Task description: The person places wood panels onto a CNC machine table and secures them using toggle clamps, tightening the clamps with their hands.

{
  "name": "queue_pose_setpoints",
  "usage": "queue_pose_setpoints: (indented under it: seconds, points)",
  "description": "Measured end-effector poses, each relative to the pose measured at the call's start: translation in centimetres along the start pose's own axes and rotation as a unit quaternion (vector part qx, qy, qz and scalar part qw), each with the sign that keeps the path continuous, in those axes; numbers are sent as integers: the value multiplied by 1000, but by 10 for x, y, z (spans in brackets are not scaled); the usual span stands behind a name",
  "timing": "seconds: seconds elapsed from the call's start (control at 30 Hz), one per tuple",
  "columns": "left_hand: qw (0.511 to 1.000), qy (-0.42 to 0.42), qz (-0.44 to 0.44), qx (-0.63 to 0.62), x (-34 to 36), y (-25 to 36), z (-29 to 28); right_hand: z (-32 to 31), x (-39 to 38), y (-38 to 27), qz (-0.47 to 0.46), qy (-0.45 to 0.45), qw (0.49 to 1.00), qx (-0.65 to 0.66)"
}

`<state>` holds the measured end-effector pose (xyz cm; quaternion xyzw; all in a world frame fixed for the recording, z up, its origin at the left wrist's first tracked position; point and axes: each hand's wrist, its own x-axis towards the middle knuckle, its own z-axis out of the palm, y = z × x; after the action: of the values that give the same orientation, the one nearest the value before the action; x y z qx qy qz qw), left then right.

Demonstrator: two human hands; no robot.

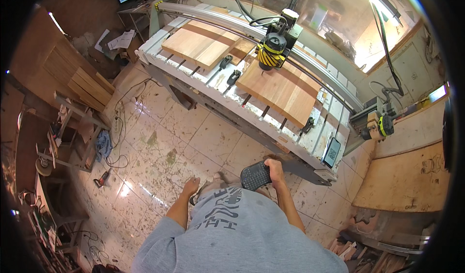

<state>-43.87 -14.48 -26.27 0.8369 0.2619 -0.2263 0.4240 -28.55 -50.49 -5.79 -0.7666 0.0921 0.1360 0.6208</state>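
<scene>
I saw a long white machine table bearing two wooden panels. Near the table's front edge, a black keyboard was clamped in the right hand; the left hand hung farther from the table, its grip I couldn't tell.

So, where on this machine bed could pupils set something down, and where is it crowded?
Bare: the left end of the slotted bed, beside the left board; a small patch between the corner clamp at the right board and the phone. Crowded: between the boards, around two black clamps.
</scene>
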Motion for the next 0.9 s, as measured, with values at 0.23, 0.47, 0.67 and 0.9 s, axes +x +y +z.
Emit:
queue_pose_setpoints:
  seconds: [0.23, 0.47, 0.67, 0.9]
  points:
    - [1000, -2, -1, -13, 0, -1, 2, -2, 9, 23, -44, 1, 998, -35]
    - [1000, -1, 3, 6, 5, -12, 2, -3, 8, 21, 26, 12, 999, -31]
    - [1000, -9, -6, -9, 2, 1, 2, -8, 11, 25, 1, 19, 1000, -18]
    - [1000, -15, -5, -5, 7, -4, 0, -3, 14, 24, -85, -9, 996, -7]
